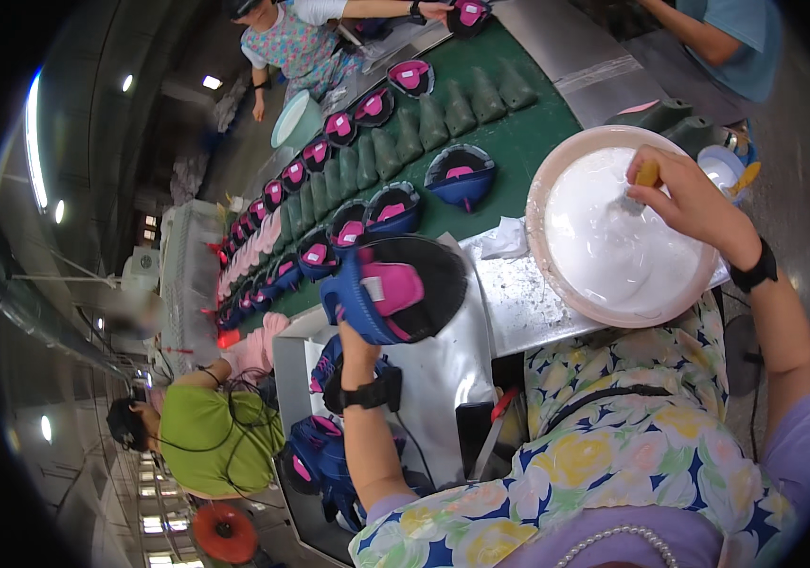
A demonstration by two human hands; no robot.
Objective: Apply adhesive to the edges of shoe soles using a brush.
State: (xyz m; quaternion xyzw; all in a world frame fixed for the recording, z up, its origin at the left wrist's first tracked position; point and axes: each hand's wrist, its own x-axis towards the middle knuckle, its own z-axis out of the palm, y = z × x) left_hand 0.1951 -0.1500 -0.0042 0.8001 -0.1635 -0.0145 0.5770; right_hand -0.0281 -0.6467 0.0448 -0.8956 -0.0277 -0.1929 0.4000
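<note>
A blue shoe upper with a pink lining and a white label is gripped in my left hand, its dark opening turned up. My right hand is closed around the yellow handle of a brush. The brush end reaches down to the white liquid in a wide pale pink basin; the bristles are hard to make out. Between the basin and the shoe upper, a crumpled white cloth or paper lies on a metal ledge.
Rows of shoe uppers and dark green foot forms line a green belt. More blue uppers lie in a bin at my left. Co-workers stand across the belt, at left and far right.
</note>
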